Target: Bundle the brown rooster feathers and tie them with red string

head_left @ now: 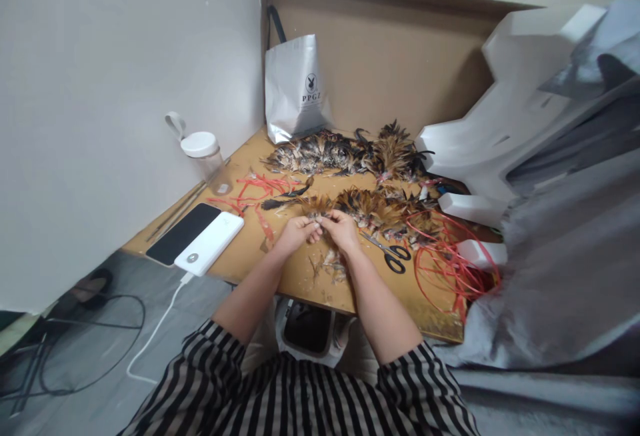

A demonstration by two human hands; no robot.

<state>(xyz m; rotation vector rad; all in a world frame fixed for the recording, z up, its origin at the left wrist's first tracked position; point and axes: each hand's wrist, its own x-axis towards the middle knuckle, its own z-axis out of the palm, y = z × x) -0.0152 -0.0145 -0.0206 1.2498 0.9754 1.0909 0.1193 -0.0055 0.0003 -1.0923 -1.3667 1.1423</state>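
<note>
My left hand (299, 231) and my right hand (341, 229) meet over the middle of a small wooden table (310, 276), fingers pinched together on a small bunch of brown feathers (320, 221). Loose feather scraps (330, 264) lie just below the hands. A row of brown and black feathers (370, 208) stretches right from the hands, and a larger pile of feathers (345, 153) lies behind. Black-handled scissors (393, 255) rest just right of my right wrist.
Red cord loops (450, 269) lie at the right, red strips (255, 189) at the left. A white power bank (210, 243) and black phone (183, 233) sit at the left edge, beside a clear bottle (207, 159). Silver bag (295, 86), white foam pieces (500, 129), grey cloth (565, 276).
</note>
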